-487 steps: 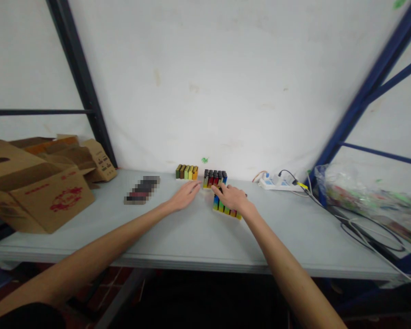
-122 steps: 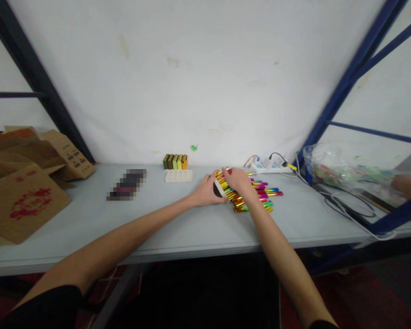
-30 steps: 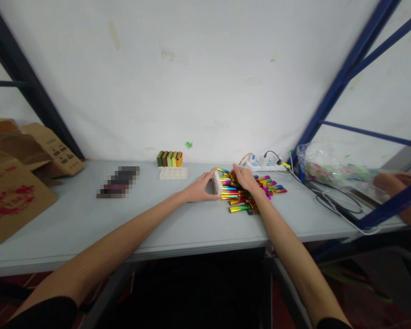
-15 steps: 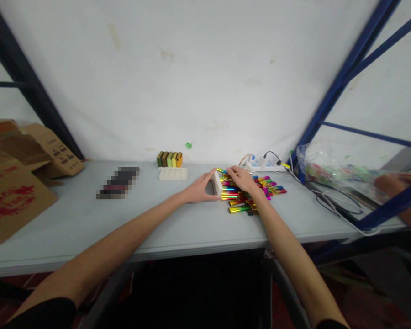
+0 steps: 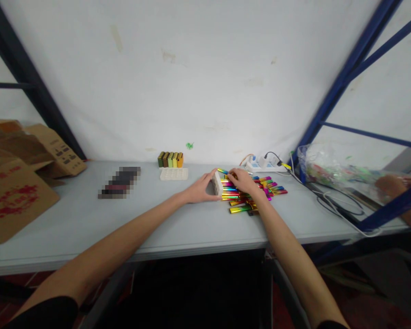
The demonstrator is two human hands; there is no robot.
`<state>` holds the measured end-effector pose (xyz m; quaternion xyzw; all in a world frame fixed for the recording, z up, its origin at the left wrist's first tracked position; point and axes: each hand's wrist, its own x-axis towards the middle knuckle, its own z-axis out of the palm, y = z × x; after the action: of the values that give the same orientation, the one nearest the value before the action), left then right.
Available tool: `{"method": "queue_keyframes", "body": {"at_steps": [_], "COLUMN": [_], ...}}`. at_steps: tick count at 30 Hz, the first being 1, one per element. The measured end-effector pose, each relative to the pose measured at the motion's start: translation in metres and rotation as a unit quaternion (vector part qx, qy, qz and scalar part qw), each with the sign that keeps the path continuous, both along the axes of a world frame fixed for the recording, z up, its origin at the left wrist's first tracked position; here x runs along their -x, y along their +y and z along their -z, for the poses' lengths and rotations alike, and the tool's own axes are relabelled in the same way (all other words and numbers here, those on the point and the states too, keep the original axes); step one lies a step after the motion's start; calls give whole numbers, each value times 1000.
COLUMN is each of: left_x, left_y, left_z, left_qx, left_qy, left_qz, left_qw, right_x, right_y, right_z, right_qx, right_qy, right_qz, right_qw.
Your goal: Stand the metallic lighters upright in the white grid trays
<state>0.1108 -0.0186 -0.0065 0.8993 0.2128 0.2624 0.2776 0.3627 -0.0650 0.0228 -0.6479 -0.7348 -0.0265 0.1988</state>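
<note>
My left hand [image 5: 199,189] grips a white tray [image 5: 217,184] stood up on its side, thumb at the lower end and fingers at the upper end. Shiny multicoloured lighters [image 5: 239,209] lie in a loose pile to the right of the tray, several with their ends against its face. Over this pile, my right hand [image 5: 242,181] has its fingers bent down onto a lighter near the tray; the fingertips are partly hidden. A second white tray [image 5: 174,174], with rows of hollows, lies flat further left. Behind it stands a block of green, brown, yellow and orange lighters [image 5: 170,160].
Cardboard boxes [image 5: 20,201] occupy the left end of the table [image 5: 150,228]. A blurred-out dark item [image 5: 119,183] lies between. Behind the pile are a power strip [image 5: 265,164] and cables [image 5: 332,205]. Beyond a blue post [image 5: 329,105], another person's hand [image 5: 392,186] shows near plastic bags [image 5: 324,160].
Both hands stay almost where they were, with the tray still held upright. My right fingers have shifted very slightly over the lighters. The whole view has moved a little.
</note>
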Motion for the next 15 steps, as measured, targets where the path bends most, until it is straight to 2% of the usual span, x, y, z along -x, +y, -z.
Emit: {"method": "queue_keyframes", "body": {"at_steps": [5,11,15], "left_x": [0,-1,-1], "left_y": [0,0,0], "left_z": [2,2,2], "left_qx": [-1,-3,-9], "left_qy": [-7,-8,-11], "left_qz": [-1,-3,-1], "left_qw": [1000,1000,1000], "right_x": [2,30,53], "right_y": [-3,-8,-10], "right_z": [-4,-2,1], "right_qx": [-4,-51,-36], "right_qy": [-10,4,-18], "right_qz": [41,-52,-82], "right_qw": [999,997,996]}}
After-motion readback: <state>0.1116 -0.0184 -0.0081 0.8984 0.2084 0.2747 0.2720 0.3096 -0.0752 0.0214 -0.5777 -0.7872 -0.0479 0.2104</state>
